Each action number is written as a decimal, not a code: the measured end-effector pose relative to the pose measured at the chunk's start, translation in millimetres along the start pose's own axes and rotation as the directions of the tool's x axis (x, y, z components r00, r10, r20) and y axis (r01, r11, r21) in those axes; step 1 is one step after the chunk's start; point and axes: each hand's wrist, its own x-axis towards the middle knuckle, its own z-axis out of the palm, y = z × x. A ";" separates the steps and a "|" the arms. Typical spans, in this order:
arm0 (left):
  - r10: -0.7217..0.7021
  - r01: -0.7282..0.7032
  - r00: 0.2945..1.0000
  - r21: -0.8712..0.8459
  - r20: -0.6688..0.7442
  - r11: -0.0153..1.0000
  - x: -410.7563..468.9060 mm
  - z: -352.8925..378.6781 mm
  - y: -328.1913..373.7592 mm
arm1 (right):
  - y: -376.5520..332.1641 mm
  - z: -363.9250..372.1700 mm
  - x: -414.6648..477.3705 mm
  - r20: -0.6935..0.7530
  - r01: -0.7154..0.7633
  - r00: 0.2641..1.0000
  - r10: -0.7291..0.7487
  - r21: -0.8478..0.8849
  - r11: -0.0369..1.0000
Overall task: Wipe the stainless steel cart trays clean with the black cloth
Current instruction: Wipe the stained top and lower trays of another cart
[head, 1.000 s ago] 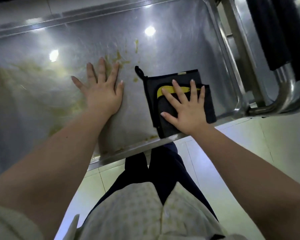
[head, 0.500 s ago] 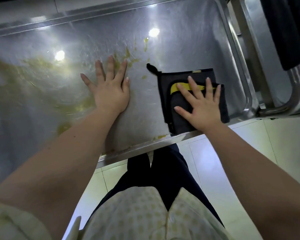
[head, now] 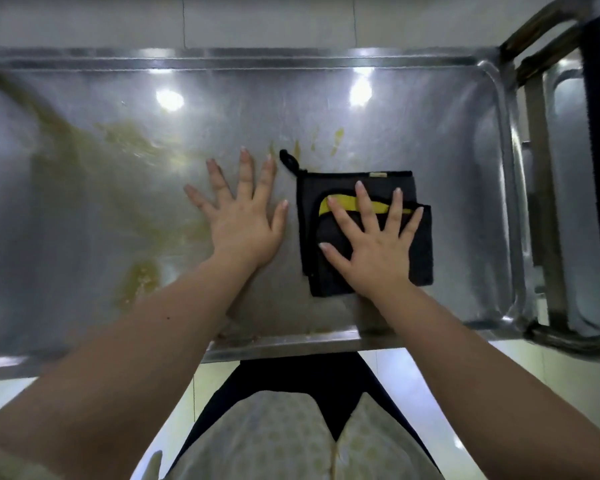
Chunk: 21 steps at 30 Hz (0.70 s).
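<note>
The right hand (head: pixel 374 244) has slid its folded black cloth with a yellow strip (head: pixel 364 233) slightly left, fingers spread flat on it. The left hand (head: pixel 243 216) braces, splayed and empty, on the stainless steel cart tray (head: pixel 430 109). Wiping is underway; the yellowish smears (head: pixel 94 168) at left likely come next.

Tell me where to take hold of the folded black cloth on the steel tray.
Press on the folded black cloth with the yellow stripe from above, palm flat, as the right hand does: it lies flat on the stainless steel tray. To lift it, probably pinch the small black loop at its far-left corner.
</note>
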 end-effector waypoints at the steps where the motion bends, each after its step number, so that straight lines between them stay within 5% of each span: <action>1: 0.000 0.000 1.000 -0.005 -0.002 1.000 0.2 -0.2 0.2 | 1.1 -5.0 20.0 -0.002 -0.005 1.000 0.005 -0.004 1.000; 11: 0.015 -0.015 1.000 -0.033 -0.018 0.999 3.2 3.5 -0.1 | 24.0 -48.8 185.1 -0.005 0.029 1.000 -0.029 0.003 1.000; 21: 0.014 -0.014 1.000 -0.040 -0.001 0.999 -2.2 3.5 2.5 | 29.8 6.0 -44.2 0.041 0.132 0.990 -0.133 0.021 0.991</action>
